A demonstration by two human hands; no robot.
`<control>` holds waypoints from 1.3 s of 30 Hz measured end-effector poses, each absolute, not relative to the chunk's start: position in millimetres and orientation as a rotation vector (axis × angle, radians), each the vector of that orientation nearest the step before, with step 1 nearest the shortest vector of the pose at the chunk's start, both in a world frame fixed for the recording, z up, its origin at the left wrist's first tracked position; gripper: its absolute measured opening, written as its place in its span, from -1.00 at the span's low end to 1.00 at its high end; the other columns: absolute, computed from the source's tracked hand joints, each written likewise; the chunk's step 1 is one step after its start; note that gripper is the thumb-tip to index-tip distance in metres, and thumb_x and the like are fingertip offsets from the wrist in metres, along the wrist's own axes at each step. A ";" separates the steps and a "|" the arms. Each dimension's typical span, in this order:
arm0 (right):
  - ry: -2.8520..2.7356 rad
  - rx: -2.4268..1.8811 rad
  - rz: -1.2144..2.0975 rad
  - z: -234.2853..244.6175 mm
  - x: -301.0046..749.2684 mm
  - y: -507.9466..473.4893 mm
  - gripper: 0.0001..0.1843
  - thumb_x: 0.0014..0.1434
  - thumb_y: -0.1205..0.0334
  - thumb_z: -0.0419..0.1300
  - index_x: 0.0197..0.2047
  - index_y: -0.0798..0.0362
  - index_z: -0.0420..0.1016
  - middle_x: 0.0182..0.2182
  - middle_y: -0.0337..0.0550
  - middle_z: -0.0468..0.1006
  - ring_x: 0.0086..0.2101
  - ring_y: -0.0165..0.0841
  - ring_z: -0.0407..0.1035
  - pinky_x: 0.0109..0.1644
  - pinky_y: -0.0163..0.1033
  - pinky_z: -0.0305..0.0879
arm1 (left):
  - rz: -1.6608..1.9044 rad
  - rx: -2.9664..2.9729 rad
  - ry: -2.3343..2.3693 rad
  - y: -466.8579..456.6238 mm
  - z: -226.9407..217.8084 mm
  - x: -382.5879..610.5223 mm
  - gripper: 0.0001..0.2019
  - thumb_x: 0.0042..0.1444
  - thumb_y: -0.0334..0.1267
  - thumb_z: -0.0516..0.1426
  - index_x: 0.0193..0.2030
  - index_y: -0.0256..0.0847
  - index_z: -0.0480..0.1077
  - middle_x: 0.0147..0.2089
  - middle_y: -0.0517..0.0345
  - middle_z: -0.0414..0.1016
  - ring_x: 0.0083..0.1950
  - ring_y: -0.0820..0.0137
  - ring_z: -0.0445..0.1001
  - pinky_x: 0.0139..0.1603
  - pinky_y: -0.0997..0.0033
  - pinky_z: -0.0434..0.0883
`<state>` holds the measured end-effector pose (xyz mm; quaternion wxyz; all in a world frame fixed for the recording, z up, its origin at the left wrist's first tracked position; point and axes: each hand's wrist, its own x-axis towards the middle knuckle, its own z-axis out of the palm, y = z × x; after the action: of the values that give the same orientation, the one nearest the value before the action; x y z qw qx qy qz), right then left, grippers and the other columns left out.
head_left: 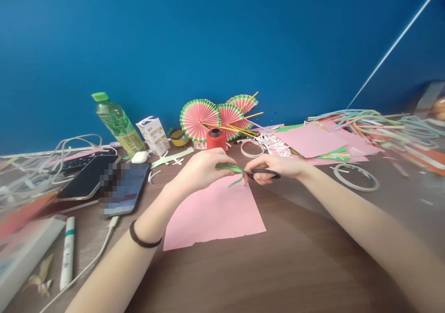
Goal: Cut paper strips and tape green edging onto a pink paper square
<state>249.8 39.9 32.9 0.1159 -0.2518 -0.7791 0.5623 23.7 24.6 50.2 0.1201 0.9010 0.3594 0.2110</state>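
Between thumb and fingers, my left hand (205, 168) pinches a narrow green paper strip (230, 167). My right hand (269, 167) is closed on black-handled scissors (266, 172), whose blades meet the green strip near its right end. A piece of the strip hangs down at the blades; whether it is cut through I cannot tell. Below both hands a sheet of pink paper (215, 215) lies flat on the brown table, its near edge uneven. Just behind my hands stands a red spool of thread (216, 140).
Pink and green pleated paper fans (200, 119) lean against the blue wall. At left are a green bottle (120, 125), a small white box (153, 136), phones (127, 190) and a marker (67, 252). Pink paper sheets (309, 140) and a tape roll (356, 177) lie right.
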 end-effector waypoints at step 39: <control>-2.265 -0.917 1.589 39.3 251.8 39.5 -0.78 0.00 0.25 0.11 -0.30 0.18 0.46 -0.68 -0.37 0.21 -0.65 -0.58 0.04 -0.58 -0.38 -0.04 | 0.674 2.576 1.139 26.4 59.3 12.2 -0.80 -0.01 -0.14 0.15 -0.24 -0.07 0.51 -0.27 0.14 0.49 -0.22 0.36 0.42 -0.25 0.46 0.29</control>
<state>251.8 39.5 39.3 0.1133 -0.3125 -0.7720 0.5418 12.2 26.4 59.3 0.1224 0.8828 0.3903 0.2308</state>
